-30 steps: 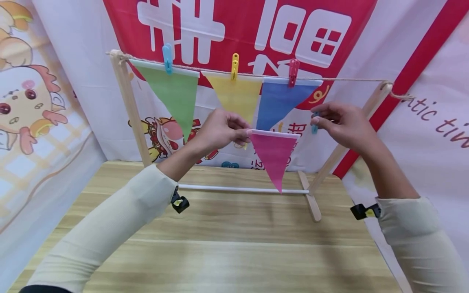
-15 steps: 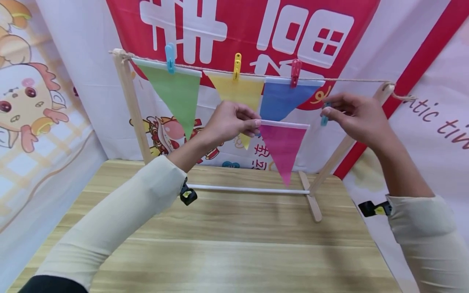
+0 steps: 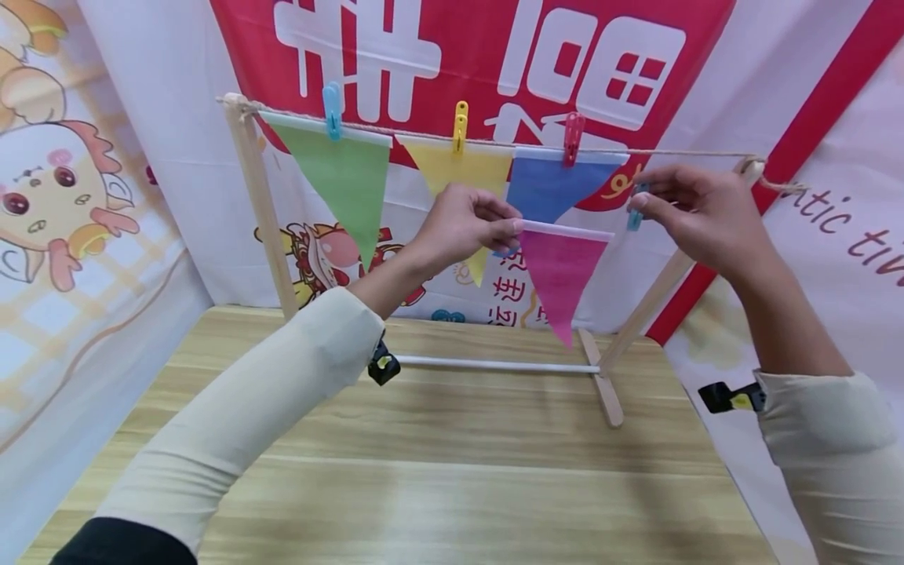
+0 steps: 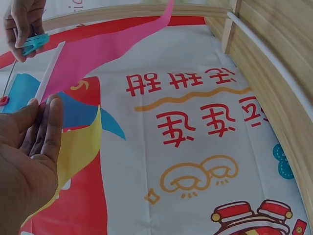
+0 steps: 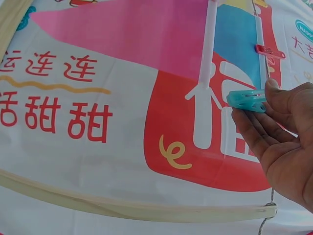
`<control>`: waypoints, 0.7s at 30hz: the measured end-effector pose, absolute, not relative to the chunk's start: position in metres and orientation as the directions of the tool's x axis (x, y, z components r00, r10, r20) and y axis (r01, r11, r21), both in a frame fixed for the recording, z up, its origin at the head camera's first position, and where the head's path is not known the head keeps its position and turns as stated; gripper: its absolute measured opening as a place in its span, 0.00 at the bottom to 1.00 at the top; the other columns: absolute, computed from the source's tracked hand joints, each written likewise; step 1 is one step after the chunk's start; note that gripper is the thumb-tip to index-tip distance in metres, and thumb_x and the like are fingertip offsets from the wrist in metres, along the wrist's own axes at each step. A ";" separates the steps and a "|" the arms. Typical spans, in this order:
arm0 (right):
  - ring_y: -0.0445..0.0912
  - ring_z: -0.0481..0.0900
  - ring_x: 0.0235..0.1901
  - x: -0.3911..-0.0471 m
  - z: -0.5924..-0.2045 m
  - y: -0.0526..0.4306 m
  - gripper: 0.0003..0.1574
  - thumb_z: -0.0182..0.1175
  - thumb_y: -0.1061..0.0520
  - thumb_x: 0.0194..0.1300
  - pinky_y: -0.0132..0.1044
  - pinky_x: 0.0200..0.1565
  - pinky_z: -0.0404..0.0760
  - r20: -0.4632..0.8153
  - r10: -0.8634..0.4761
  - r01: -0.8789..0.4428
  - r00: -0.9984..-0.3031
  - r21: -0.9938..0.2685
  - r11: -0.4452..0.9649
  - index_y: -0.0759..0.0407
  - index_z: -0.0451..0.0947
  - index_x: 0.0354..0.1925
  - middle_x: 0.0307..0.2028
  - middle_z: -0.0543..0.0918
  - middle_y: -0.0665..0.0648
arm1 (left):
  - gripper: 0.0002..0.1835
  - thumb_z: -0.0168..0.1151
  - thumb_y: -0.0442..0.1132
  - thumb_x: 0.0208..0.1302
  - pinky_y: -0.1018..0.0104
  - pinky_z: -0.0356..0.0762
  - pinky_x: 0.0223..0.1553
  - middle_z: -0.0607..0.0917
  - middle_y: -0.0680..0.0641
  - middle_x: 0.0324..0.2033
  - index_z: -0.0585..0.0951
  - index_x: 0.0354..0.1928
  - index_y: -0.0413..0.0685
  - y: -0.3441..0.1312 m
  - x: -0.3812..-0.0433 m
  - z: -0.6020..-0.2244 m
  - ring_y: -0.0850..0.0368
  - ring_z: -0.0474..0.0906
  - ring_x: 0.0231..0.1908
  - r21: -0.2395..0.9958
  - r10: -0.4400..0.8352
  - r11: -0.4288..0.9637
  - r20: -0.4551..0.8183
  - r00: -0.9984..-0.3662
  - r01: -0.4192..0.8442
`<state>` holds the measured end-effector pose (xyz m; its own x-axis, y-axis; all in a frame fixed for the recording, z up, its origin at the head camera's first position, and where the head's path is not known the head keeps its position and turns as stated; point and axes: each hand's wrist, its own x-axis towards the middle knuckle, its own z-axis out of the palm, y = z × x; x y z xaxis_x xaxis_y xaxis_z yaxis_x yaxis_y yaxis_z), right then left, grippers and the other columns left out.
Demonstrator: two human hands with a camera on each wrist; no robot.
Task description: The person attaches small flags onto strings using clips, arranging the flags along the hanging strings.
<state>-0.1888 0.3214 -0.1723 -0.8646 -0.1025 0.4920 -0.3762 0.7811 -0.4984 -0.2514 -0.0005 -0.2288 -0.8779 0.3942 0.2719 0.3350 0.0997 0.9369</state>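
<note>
My left hand [image 3: 475, 226] pinches the upper left corner of a pink triangular pennant [image 3: 565, 271], whose white top band lies below the string and whose tip hangs down. It overlaps the lower part of the blue pennant [image 3: 547, 188] in the head view. Between the thumb and fingers of my right hand [image 3: 706, 216] is a light blue clothespin [image 5: 246, 101], to the right of the pink pennant and apart from it. A red clothespin [image 3: 573, 140] holds the blue pennant on the string [image 3: 685, 152]; a yellow clothespin [image 3: 460, 129] holds the yellow pennant [image 3: 445, 165].
A green pennant [image 3: 346, 184] hangs at the left under another blue clothespin [image 3: 332, 111]. Wooden posts [image 3: 263, 208] carry the string, with a white rod [image 3: 494, 365] low between them. The stand is on a wooden table [image 3: 438, 486] before a printed cloth backdrop [image 3: 176, 157].
My left hand has carried the pink pennant up and to the right, nearer the string. The right hand with its clothespin has also shifted right and upward.
</note>
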 end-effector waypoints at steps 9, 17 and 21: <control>0.27 0.87 0.48 -0.187 -0.163 0.321 0.28 0.70 0.50 0.81 0.13 0.47 0.82 0.550 -0.091 -0.412 -0.830 -0.495 0.765 0.54 0.84 0.74 0.61 0.91 0.55 | 0.09 0.76 0.36 0.75 0.59 0.97 0.45 0.95 0.40 0.41 0.93 0.51 0.39 0.011 -0.248 -0.225 0.38 0.97 0.46 0.922 0.384 0.093 0.315 -0.868 0.375; 0.28 0.87 0.50 -0.187 -0.154 0.317 0.27 0.68 0.49 0.83 0.14 0.49 0.82 0.581 -0.035 -0.410 -0.813 -0.529 0.743 0.51 0.84 0.74 0.59 0.92 0.49 | 0.09 0.77 0.36 0.74 0.59 0.97 0.45 0.96 0.41 0.41 0.93 0.50 0.38 0.025 -0.243 -0.220 0.52 0.97 0.39 0.910 0.374 0.073 0.354 -0.857 0.408; 0.27 0.87 0.51 -0.188 -0.149 0.315 0.26 0.69 0.48 0.82 0.15 0.53 0.82 0.609 -0.022 -0.414 -0.793 -0.511 0.753 0.50 0.85 0.73 0.60 0.92 0.50 | 0.10 0.76 0.36 0.75 0.62 0.97 0.45 0.96 0.41 0.43 0.93 0.52 0.38 0.034 -0.240 -0.214 0.52 0.97 0.40 0.911 0.367 0.043 0.367 -0.855 0.410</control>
<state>-0.1878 0.3147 -0.1489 -0.7928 -0.0222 0.6091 -0.4140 0.7530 -0.5114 -0.2402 0.0336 -0.2137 -0.8548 0.3666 0.3672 0.4099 0.0432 0.9111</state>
